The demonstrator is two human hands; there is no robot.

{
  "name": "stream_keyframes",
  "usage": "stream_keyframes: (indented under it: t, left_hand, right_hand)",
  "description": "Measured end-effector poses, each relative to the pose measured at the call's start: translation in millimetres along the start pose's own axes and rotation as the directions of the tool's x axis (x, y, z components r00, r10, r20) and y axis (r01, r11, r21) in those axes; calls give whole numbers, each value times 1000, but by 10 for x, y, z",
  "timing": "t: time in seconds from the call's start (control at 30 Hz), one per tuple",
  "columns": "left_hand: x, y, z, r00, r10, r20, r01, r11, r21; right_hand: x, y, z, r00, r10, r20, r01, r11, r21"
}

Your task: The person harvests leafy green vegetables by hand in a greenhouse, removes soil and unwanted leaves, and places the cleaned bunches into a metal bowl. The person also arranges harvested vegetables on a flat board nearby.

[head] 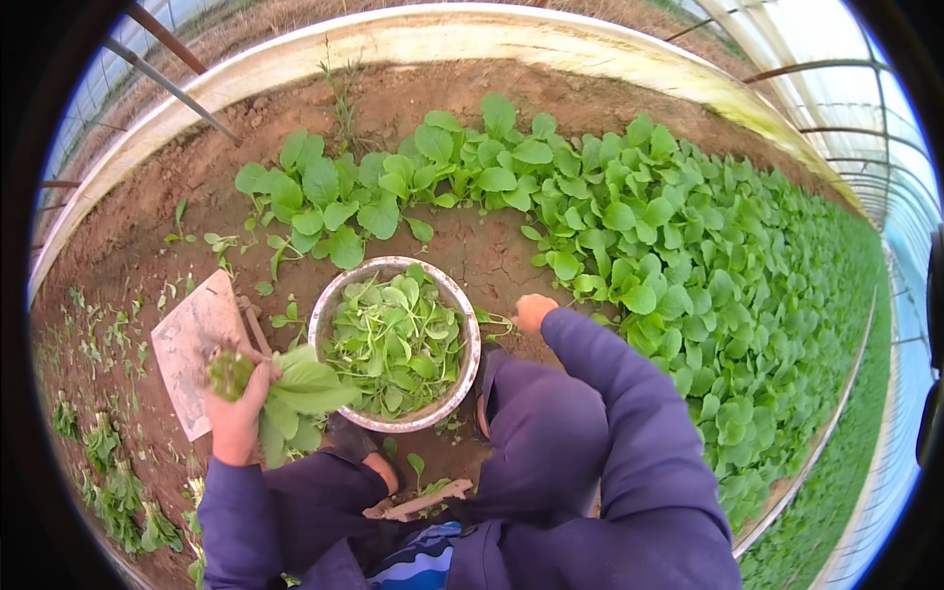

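My left hand [240,402] is closed around a bunch of leafy greens [306,391], its stem ends pointing left and its leaves hanging to the right. The bunch is beside a round metal basin [472,346] that stands between my feet, with loose green leaves [394,332] inside. My right hand [532,313] is low over the soil, right of the basin. Its fingers look curled, and a thin plant stem [494,318] lies at their tips; whether they grip it is unclear.
A wooden stool [199,354] is left of the basin. Tied bunches of greens [122,490] lie at the lower left. A dense bed of leafy plants [700,280] fills the right side and curves along the far edge. Metal poles [173,88] slant at the upper left.
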State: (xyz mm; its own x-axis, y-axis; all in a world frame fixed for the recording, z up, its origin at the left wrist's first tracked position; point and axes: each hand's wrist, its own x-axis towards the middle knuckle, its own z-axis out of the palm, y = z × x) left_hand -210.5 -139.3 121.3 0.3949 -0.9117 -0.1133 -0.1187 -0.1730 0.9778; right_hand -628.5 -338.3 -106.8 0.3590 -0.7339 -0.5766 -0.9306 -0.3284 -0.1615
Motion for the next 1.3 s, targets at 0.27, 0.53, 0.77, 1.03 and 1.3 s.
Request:
stream_keyframes:
  t: [0.27, 0.53, 0.77, 1.03, 1.3]
  left_hand:
    - [469, -85, 104, 969, -57, 240, 5, 978, 210]
    - [894, -250, 252, 946, -157, 285, 82, 963, 256]
    - [1009, -251, 627, 965, -123, 230, 66, 968, 244]
    - [974, -218, 965, 860, -125, 495, 174, 983, -55]
    - [602, -71, 871, 875, 255, 412, -223, 967, -124]
  right_hand:
    - [863, 1113, 713, 924, 153, -351, -363, 641, -676]
    - [958, 1331, 582, 812, 563, -153, -583, 767, -269]
    - [562, 632, 76, 942, 248, -224, -222, 966, 137]
    - [-65, -906, -1079, 818, -242, -522, 573, 419, 704]
    - [-599, -2019, -1597, 608, -425, -670, 794, 301, 529]
